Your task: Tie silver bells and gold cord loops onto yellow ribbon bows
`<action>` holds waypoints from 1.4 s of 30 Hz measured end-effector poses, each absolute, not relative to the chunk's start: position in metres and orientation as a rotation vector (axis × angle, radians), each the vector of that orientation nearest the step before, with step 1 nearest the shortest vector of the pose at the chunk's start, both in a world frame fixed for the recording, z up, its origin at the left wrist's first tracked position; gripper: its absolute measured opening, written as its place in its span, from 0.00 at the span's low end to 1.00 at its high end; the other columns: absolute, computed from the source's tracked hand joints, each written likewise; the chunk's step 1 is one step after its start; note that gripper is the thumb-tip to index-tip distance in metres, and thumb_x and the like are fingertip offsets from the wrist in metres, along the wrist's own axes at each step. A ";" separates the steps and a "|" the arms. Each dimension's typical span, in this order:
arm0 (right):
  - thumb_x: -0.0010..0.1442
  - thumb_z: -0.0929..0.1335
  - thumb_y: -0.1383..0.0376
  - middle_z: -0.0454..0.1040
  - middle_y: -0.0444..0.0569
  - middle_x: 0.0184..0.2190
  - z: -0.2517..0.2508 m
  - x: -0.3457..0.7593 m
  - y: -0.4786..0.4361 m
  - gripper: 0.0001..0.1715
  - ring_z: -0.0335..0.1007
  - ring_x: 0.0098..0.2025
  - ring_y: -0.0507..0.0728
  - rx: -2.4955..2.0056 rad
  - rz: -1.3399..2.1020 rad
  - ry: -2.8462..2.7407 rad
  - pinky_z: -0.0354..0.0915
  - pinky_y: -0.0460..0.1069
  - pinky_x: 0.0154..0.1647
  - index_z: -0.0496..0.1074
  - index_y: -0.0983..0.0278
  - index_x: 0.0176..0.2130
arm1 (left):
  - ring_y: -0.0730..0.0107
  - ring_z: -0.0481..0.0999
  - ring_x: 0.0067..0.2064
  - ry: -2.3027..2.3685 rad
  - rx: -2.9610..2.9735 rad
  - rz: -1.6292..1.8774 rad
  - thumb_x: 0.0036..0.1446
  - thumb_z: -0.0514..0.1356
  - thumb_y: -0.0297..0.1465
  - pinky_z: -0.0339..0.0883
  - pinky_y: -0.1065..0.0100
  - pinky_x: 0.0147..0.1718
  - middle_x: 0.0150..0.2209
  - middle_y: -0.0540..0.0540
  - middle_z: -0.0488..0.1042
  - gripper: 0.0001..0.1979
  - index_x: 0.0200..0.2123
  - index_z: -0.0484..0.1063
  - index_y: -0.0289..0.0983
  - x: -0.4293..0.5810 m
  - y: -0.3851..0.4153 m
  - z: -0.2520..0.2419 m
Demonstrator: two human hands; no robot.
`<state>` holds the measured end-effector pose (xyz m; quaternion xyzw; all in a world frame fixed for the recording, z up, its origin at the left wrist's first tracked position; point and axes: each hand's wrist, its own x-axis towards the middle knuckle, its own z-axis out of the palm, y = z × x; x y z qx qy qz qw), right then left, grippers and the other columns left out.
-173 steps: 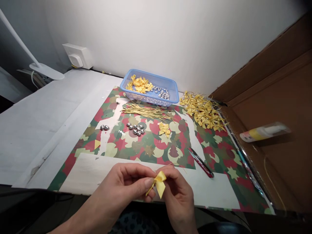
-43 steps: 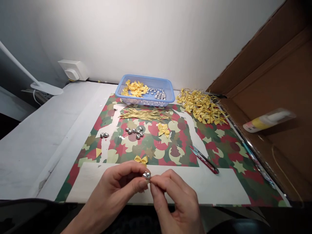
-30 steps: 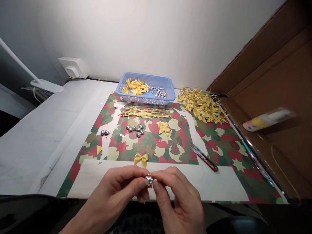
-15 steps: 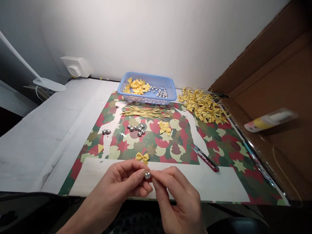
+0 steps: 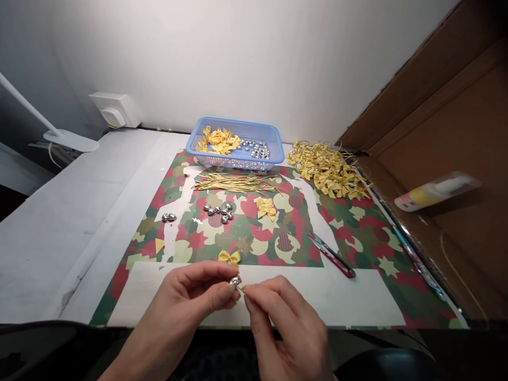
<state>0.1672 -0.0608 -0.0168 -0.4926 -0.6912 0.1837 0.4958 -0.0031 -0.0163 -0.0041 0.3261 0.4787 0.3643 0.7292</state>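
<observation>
My left hand pinches a small silver heart bead between thumb and forefinger, low over the mat's front edge. My right hand is closed in a pinch just right of the bead, its fingertips on a thin gold thread that is hard to make out. A single yellow ribbon bow lies on the mat just beyond my fingers. Further back rest several loose silver beads, two yellow bows and a bundle of gold threads.
A blue basket with bows and beads stands at the back of the patterned mat. A heap of bows with threads lies back right. Red snips lie right of centre. A glue bottle rests on the cardboard; a lamp base sits left.
Earlier both hands held a yellow bow; that bow now lies on the mat. Since then they hold a silver bead, and it has shifted slightly while the right fingers work at it.
</observation>
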 end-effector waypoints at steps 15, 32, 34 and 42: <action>0.68 0.66 0.71 0.75 0.41 0.30 -0.017 0.170 -0.057 0.08 0.72 0.30 0.50 -1.301 0.784 -1.518 0.68 0.43 0.31 0.70 0.58 0.39 | 0.69 0.86 0.40 1.145 1.224 1.089 0.57 0.69 0.25 0.81 0.78 0.40 0.39 0.55 0.85 0.19 0.49 0.80 0.51 0.004 -0.029 -0.002; 0.70 0.65 0.69 0.78 0.42 0.31 -0.016 0.170 -0.051 0.09 0.76 0.32 0.50 -1.333 0.732 -1.495 0.70 0.42 0.35 0.72 0.59 0.38 | 0.72 0.86 0.35 1.201 2.105 1.164 0.62 0.62 0.20 0.80 0.78 0.39 0.39 0.48 0.85 0.22 0.58 0.71 0.39 0.004 -0.027 -0.009; 0.70 0.66 0.69 0.79 0.45 0.37 -0.015 0.173 -0.051 0.08 0.78 0.42 0.53 -1.323 0.603 -1.443 0.73 0.44 0.42 0.72 0.59 0.37 | 0.71 0.85 0.36 1.201 2.104 1.148 0.62 0.63 0.20 0.80 0.77 0.38 0.39 0.48 0.84 0.22 0.58 0.70 0.40 0.002 -0.025 -0.012; 0.77 0.58 0.61 0.78 0.42 0.40 0.024 0.176 -0.050 0.11 0.82 0.28 0.52 -0.945 1.127 -0.923 0.80 0.48 0.28 0.68 0.54 0.44 | 0.65 0.80 0.44 1.188 2.097 0.978 0.69 0.52 0.19 0.76 0.69 0.40 0.46 0.43 0.75 0.16 0.53 0.71 0.41 0.000 -0.020 -0.026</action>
